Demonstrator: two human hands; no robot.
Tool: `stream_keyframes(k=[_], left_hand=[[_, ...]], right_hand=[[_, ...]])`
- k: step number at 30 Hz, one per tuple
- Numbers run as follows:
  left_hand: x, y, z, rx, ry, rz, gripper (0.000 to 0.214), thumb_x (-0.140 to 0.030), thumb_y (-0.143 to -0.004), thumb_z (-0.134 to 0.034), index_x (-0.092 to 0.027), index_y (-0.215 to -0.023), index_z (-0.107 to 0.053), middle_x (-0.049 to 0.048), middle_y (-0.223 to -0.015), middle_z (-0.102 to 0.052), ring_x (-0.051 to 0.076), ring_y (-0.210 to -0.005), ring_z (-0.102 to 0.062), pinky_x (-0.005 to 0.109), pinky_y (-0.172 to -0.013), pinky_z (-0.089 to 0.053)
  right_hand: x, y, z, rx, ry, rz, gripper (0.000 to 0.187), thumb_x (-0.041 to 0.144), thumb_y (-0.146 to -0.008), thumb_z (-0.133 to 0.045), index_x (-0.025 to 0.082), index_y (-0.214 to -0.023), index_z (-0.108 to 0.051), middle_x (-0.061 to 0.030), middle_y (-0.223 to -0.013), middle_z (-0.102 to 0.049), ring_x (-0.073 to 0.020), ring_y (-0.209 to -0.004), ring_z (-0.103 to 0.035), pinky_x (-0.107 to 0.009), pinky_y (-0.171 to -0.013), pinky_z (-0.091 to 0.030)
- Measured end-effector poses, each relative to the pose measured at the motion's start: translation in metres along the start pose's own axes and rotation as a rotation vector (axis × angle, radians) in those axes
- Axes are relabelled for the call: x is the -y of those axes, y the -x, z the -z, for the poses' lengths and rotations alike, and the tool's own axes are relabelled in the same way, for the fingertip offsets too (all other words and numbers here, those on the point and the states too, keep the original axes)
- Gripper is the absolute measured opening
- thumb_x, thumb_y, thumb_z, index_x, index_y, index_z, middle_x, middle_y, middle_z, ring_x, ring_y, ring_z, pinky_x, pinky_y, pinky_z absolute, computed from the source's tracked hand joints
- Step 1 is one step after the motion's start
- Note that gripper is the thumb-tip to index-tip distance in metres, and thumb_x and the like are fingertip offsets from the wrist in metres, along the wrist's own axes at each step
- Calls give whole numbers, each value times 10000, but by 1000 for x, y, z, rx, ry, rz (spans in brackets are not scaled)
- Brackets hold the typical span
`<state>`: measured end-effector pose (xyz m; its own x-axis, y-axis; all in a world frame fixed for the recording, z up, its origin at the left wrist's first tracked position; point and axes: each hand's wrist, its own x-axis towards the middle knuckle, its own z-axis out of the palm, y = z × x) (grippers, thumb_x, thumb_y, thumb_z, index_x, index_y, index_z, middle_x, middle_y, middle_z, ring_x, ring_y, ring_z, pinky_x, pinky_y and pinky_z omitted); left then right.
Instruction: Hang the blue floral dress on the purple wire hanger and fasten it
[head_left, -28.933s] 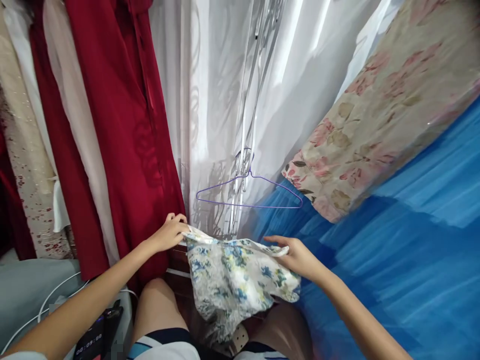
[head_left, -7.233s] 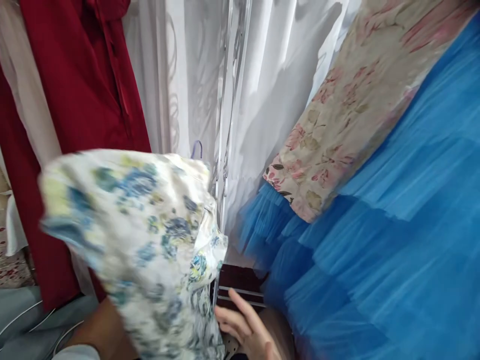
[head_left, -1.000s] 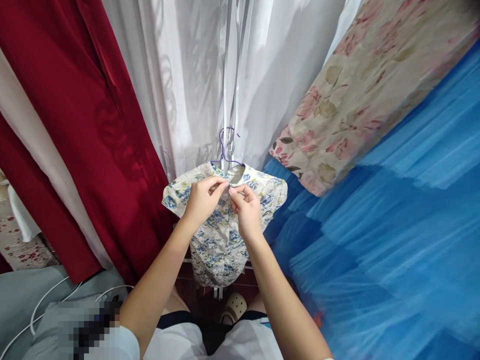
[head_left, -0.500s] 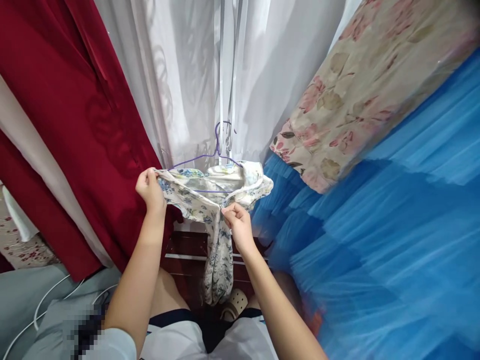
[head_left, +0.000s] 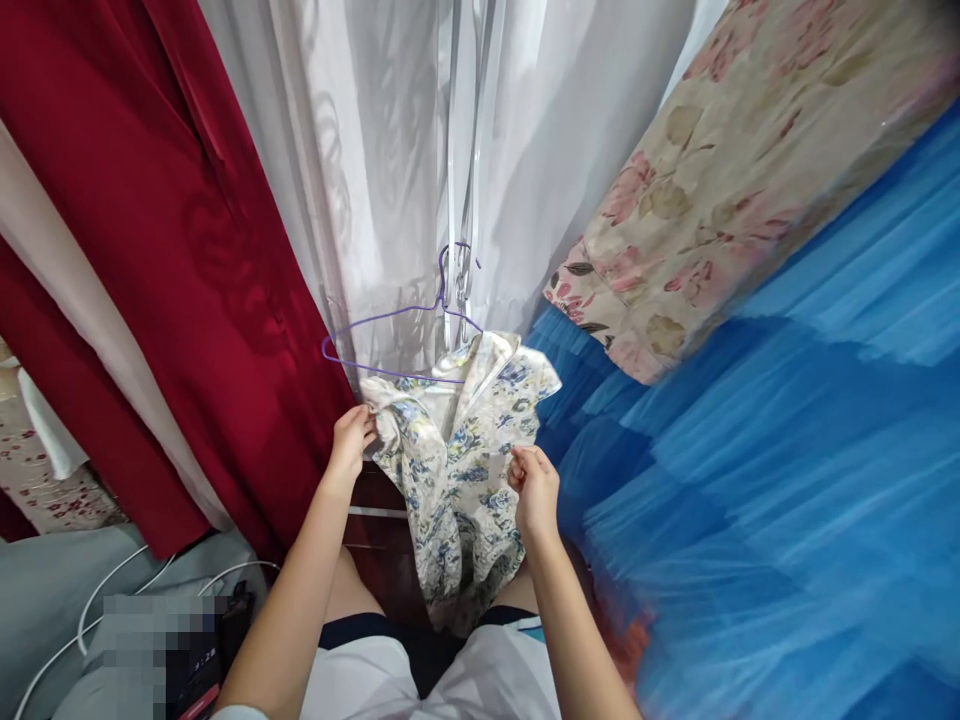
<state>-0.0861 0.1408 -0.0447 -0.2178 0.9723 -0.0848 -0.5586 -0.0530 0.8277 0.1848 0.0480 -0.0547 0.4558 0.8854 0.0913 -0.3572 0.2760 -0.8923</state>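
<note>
A purple hanger (head_left: 386, 318) hangs from white straps, and a white blouse with blue and yellow flowers (head_left: 480, 455) hangs from its right arm. The hanger's left end is bare, with the blouse's left shoulder drooping below it. My left hand (head_left: 351, 443) is closed at that shoulder's outer edge, fingertips on the cloth. In front of the blouse's right side, my right hand (head_left: 535, 485) has its fingers curled into a pinch. Whether cloth is caught in those right fingers is hidden. The blouse's lower part hangs down between my knees.
White drapes (head_left: 390, 150) hang behind the hanger. Red cloth (head_left: 225, 250) stands to the left; a pink-flowered cloth (head_left: 660, 210) and blue tulle (head_left: 750, 480) fill the right. White cables (head_left: 97, 590) lie on grey cloth at lower left.
My left hand has moved right and down, bringing the blouse's left shoulder off the hanger's end. My right hand has moved right and down from the neckline. The blouse front has spread out.
</note>
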Motion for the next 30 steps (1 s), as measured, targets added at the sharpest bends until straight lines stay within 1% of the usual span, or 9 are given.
stream_keyframes(k=[4,7,11,15,19,21,25,27,30], left_hand=[[18,29,-18,221,32,58,222,-281,-740,-783,-138,-858,-661,94,-899,-702,208,-878,-679,358,-875,-494],[27,64,-43,387,62,57,228,-315,-758,-779,-142,-858,-671,66,-905,-675,173,-875,-643,295,-859,-482],[23,116,-76,739,-108,-22,182,-326,-868,-681,-145,-874,-690,48,-857,-631,154,-825,-604,262,-804,-466],[7,143,-89,873,-325,-219,161,-295,-894,-652,-163,-967,-709,80,-982,-653,208,-985,-617,318,-934,-454],[4,140,-76,786,-378,-294,521,-281,-831,-730,-247,-1317,-547,95,-1278,-598,241,-1237,-531,373,-1095,-368],[8,137,-62,856,-420,-195,648,-324,-789,-769,-242,-1374,-503,104,-1334,-575,267,-1279,-503,390,-1096,-374],[21,142,-29,1058,-567,155,473,-461,-814,-710,-158,-1175,-667,100,-1107,-697,293,-1085,-613,373,-911,-491],[24,146,-15,1014,-703,165,433,-461,-792,-722,-146,-1089,-702,87,-1037,-713,286,-1001,-628,349,-843,-498],[23,145,-1,897,-889,10,330,-404,-796,-707,-159,-1016,-716,64,-965,-708,244,-886,-615,313,-770,-473]], right_hand=[[-7,17,-4,103,58,-43,216,391,-791,-640,211,-713,-550,79,-503,-388,-95,-432,-272,-233,-433,-180],[-11,31,-13,204,129,-33,206,366,-759,-692,194,-866,-658,36,-619,-546,-119,-501,-409,-238,-481,-310],[-2,42,-20,373,403,163,450,253,-666,-777,213,-1095,-648,-42,-1048,-666,-232,-918,-596,-338,-818,-469],[23,46,-18,527,510,144,168,270,-844,-609,185,-969,-682,-46,-954,-690,-249,-900,-616,-371,-841,-481],[46,61,-16,609,375,-39,257,399,-922,-579,186,-1000,-699,-46,-990,-707,-248,-937,-635,-375,-899,-478],[55,72,-15,567,256,-189,308,449,-894,-632,213,-1085,-684,-50,-1020,-714,-248,-926,-658,-374,-871,-505],[75,84,-8,449,96,-441,362,458,-809,-738,242,-1095,-686,-56,-911,-735,-246,-768,-690,-376,-736,-552],[88,80,-1,452,76,-448,380,410,-767,-785,252,-1100,-697,-58,-903,-738,-250,-761,-692,-382,-732,-555],[108,64,11,542,188,-365,387,344,-685,-846,226,-1038,-744,-67,-866,-738,-272,-763,-687,-383,-714,-551]])
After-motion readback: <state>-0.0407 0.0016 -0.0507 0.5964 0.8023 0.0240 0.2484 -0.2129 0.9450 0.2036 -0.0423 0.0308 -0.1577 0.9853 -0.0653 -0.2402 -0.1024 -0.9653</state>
